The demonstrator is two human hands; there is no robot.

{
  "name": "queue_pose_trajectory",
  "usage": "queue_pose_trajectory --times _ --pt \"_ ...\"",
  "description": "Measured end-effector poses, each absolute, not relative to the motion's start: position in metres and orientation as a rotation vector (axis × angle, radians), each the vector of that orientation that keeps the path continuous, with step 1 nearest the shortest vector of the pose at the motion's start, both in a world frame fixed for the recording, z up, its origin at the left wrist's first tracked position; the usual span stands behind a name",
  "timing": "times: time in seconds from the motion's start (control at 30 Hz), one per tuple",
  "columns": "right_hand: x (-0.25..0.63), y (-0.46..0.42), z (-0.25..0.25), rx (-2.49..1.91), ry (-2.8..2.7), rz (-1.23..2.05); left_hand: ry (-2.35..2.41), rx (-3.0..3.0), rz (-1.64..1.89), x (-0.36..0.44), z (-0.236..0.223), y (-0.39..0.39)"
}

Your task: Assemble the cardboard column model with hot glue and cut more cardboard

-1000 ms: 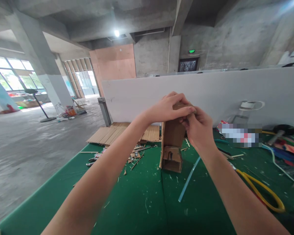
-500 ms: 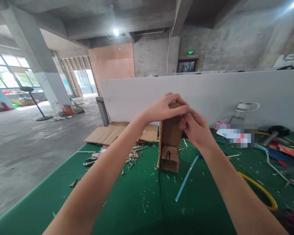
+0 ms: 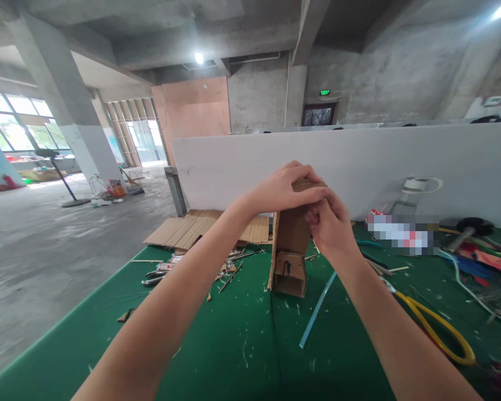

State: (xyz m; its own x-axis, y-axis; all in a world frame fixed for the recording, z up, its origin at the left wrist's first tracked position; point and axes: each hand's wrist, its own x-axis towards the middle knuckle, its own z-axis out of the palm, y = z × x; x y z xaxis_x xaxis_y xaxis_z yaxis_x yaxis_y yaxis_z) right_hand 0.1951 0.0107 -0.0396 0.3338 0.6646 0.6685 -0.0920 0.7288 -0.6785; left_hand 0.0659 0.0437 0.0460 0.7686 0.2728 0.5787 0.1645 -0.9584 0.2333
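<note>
A tall cardboard structure [image 3: 293, 234] stands upright on the green table, with a small open box shape at its foot. A short dark hooked piece shows on top of that box part. My left hand [image 3: 290, 186] is wrapped over the structure's upper end, thumb across the front face. At the top right edge, my right hand [image 3: 332, 223] has its fingers curled in and pressed on the cardboard, touching the left thumb tip. The fingertips of the right hand are partly hidden.
Flat cardboard sheets [image 3: 183, 228] lie behind on the left, near pliers [image 3: 152, 278] and scattered sticks and scraps. A blue strip [image 3: 317, 312] lies to the right of the structure. Yellow-handled scissors [image 3: 442, 328] lie beyond my right forearm. A white partition [image 3: 338, 167] stands behind the table.
Both hands have shifted slightly right at the top of the cardboard. My right forearm has moved a little, and more of the yellow-handled scissors shows.
</note>
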Motion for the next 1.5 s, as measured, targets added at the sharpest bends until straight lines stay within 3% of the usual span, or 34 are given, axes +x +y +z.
queue_pose_trajectory --times 0.9,1.23,1.5 --pt "0.207 0.020 -0.051 -0.574 -1.276 0.551 0.412 2.723 0.949 0.066 0.047 0.048" --pt "0.248 -0.010 -0.034 -1.391 -2.072 0.486 0.385 2.658 0.959 0.067 0.045 0.046" --pt "0.235 -0.005 -0.057 -1.661 -2.130 0.631 0.408 2.649 0.975 0.067 0.043 0.049"
